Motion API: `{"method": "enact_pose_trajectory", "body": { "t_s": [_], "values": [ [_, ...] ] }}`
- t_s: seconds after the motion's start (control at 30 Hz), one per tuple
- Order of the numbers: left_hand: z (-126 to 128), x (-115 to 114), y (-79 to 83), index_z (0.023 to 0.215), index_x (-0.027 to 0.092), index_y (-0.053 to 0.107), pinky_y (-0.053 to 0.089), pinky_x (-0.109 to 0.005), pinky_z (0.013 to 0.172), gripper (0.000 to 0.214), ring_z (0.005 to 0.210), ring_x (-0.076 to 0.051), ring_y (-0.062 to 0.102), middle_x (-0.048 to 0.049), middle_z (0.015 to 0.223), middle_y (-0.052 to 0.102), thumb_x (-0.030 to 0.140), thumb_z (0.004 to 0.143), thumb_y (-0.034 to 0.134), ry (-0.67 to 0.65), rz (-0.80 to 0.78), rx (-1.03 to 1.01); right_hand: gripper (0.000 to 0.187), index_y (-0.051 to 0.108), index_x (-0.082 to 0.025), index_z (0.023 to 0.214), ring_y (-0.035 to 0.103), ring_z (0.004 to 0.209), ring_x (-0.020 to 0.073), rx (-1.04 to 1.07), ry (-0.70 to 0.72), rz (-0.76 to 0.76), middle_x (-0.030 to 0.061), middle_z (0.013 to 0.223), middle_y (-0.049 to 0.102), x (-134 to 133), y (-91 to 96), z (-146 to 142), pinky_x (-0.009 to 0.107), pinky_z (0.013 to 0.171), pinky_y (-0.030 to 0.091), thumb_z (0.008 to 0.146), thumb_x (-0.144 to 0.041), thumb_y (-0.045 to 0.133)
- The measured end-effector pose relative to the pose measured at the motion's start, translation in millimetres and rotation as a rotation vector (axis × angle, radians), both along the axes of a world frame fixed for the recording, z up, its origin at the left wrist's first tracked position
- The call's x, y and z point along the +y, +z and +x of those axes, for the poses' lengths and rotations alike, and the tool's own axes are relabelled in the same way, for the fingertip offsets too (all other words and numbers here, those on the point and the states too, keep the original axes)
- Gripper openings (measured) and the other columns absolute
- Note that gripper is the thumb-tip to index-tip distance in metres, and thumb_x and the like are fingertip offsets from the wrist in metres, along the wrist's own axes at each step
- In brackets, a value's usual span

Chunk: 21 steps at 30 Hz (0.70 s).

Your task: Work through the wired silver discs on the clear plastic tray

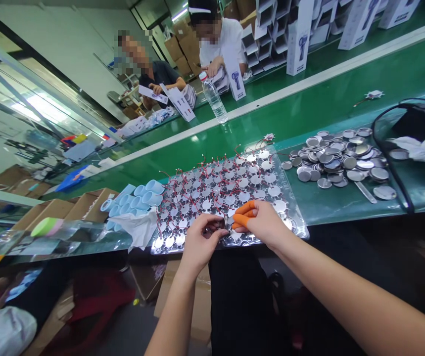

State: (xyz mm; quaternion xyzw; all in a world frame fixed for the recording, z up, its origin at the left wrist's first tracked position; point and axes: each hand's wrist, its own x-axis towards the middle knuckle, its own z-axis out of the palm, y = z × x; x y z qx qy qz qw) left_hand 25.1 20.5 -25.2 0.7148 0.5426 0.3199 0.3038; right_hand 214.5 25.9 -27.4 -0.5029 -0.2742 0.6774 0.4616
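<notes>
We sit at a long green conveyor belt (349,106), which runs at a slant across our view. On it, nearest us, lies a clear plastic sheet (294,217) covered with wired metal discs (215,190), their thin red leads tangled together. Loose silver discs (333,160) lie heaped to its right, and pale blue plastic sleeves (134,198) sit to its left, above cardboard boxes (49,212). Across the belt, one co-worker (158,81) and another co-worker (221,49) sit among white product boxes (297,47), with a water bottle (212,97) standing on the far edge. A white-gloved hand (414,149), cut off by the frame, reaches in at the right.

Our forearms come up from below, bringing both hands together over the sheet's near edge. Our left hand (201,242) curls closed, and our right hand (262,222), with orange finger cots (244,213), pinches a small metal piece (228,222) against it. Our fingers hide most of the piece, so we cannot make out its shape.
</notes>
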Motion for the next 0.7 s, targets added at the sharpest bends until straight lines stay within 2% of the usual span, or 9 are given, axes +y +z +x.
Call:
{"method": "enact_pose_trajectory", "body": {
  "t_s": [0.2, 0.33, 0.43, 0.57, 0.7],
  "values": [
    [-1.9, -1.2, -0.2, 0.102, 0.021, 0.069, 0.055, -0.032, 0.078, 0.025, 0.083, -0.017, 0.063, -0.0052, 0.102, 0.066, 0.020, 0.077, 0.074, -0.020, 0.034, -0.003, 0.015, 0.061, -0.015, 0.079, 0.073, 0.057, 0.0174, -0.042, 0.023, 0.042, 0.0023, 0.060, 0.068, -0.6, -6.9, -0.9, 0.028, 0.060, 0.063, 0.075, -0.004, 0.070],
    [2.8, -8.4, 6.7, 0.106, 0.024, 0.071, 0.054, -0.039, 0.091, 0.022, 0.102, -0.022, 0.064, -0.0071, 0.111, 0.068, 0.021, 0.084, 0.069, -0.097, 0.155, 0.100, 0.017, 0.061, -0.016, 0.081, 0.074, 0.061, 0.0200, -0.113, 0.056, 0.095, 0.0040, 0.063, 0.070, -1.2, -13.7, 1.1, 0.027, 0.058, 0.062, 0.073, -0.006, 0.071],
    [5.2, -15.0, 5.0, 0.107, 0.024, 0.072, 0.053, -0.043, 0.097, 0.020, 0.110, -0.024, 0.063, -0.0086, 0.117, 0.068, 0.022, 0.090, 0.063, -0.112, 0.256, 0.146, 0.016, 0.060, -0.017, 0.081, 0.075, 0.063, 0.0217, -0.172, 0.080, 0.101, 0.0045, 0.063, 0.071, -1.3, -15.0, 3.2, 0.028, 0.057, 0.061, 0.073, -0.008, 0.071],
    [6.1, -18.8, -3.4, 0.109, 0.025, 0.073, 0.055, -0.043, 0.093, 0.022, 0.107, -0.024, 0.065, -0.0088, 0.119, 0.068, 0.022, 0.092, 0.061, -0.102, 0.342, 0.178, 0.015, 0.060, -0.018, 0.080, 0.074, 0.061, 0.0223, -0.224, 0.094, 0.093, 0.0047, 0.062, 0.071, -1.6, -13.1, 4.7, 0.028, 0.055, 0.060, 0.073, -0.008, 0.069],
    [7.9, -18.5, -4.4, 0.109, 0.026, 0.073, 0.056, -0.042, 0.090, 0.022, 0.103, -0.022, 0.065, -0.0086, 0.117, 0.068, 0.020, 0.091, 0.062, -0.118, 0.361, 0.226, 0.016, 0.060, -0.018, 0.079, 0.074, 0.060, 0.0229, -0.255, 0.098, 0.079, 0.0053, 0.063, 0.071, -2.0, -13.2, 5.9, 0.029, 0.054, 0.060, 0.072, -0.007, 0.069]
  ]
}}
